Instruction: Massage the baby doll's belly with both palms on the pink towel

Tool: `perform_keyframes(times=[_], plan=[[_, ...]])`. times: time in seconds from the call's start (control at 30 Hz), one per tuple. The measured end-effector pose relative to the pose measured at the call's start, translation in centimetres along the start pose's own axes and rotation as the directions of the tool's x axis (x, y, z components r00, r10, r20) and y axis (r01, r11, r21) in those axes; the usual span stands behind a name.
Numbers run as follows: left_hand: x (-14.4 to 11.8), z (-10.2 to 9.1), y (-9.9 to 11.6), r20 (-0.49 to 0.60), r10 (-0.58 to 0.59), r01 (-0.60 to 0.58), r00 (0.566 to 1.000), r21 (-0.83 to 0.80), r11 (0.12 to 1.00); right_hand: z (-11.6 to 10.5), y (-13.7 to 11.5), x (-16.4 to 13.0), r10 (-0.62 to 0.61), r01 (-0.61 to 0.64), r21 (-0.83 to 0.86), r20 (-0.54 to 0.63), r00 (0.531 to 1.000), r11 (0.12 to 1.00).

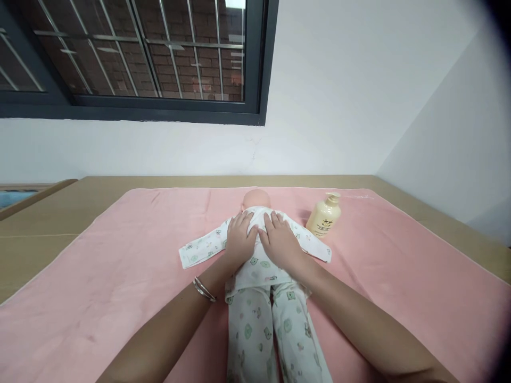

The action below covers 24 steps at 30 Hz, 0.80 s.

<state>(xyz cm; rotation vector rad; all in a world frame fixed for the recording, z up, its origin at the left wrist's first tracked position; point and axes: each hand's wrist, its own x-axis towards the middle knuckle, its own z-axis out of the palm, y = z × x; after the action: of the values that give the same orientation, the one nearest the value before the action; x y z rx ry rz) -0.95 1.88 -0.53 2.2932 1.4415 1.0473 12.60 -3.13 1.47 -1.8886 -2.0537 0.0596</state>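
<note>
Both hands flat, fingers spread, gripping nothing: left hand (239, 239) and right hand (279, 240) press the back of the face-down baby doll in white printed cotton pyjamas (259, 276), mid pink towel (120, 276). Cream plastic pump bottle (324, 217) stands just beside, within reach.

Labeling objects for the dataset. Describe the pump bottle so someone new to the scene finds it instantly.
Start from the pink blanket spread over the tan surface below the window. On it lies a doll in printed white clothes, with the left hand and right hand flat on its torso. The pump bottle stands just right of the doll's sleeve: cream-coloured, the only upright, hard container there.
</note>
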Motion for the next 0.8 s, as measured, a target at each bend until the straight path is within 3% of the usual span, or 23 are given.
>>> perform_keyframes(times=[0.13, 0.23, 0.33, 0.43, 0.53, 0.67, 0.8], plan=[[0.7, -0.5, 0.0, 0.047, -0.056, 0.058, 0.997, -0.040, 0.997, -0.9, -0.8, -1.2, -0.054, 0.058, -0.056, 0.071, 0.996, 0.997], [0.2, -0.8, 1.3, 0.065, -0.058, 0.054, 0.996, 0.062, 0.997, -1.4, 0.2, -0.4, -0.090, 0.088, 0.020, 0.088, 0.992, 0.996], [-1.2, -1.1, 3.5, 0.100, -0.024, -0.001, 0.995, 0.237, 0.971, -1.2, 1.9, 1.4, -0.099, 0.094, 0.106, 0.046, 0.994, 0.990], [-2.0, -1.6, 4.7, 0.145, -0.042, -0.008, 0.988, 0.328, 0.944, -0.6, 2.4, 2.0, -0.055, 0.057, 0.083, -0.037, 0.998, 0.995], [-1.2, -1.8, 3.9, 0.173, -0.061, 0.012, 0.983, 0.273, 0.962, -0.3, 1.0, 0.8, -0.034, 0.034, -0.003, -0.065, 0.997, 0.999], [1.0, -1.5, 1.2, 0.246, -0.114, 0.083, 0.963, 0.132, 0.988, -1.0, -1.3, -1.6, -0.114, 0.110, -0.101, -0.035, 0.993, 0.989], [1.3, -1.0, 0.6, 0.217, -0.127, 0.092, 0.968, 0.162, 0.982, -1.5, -1.0, -1.2, -0.119, 0.117, -0.052, -0.033, 0.992, 0.992]])
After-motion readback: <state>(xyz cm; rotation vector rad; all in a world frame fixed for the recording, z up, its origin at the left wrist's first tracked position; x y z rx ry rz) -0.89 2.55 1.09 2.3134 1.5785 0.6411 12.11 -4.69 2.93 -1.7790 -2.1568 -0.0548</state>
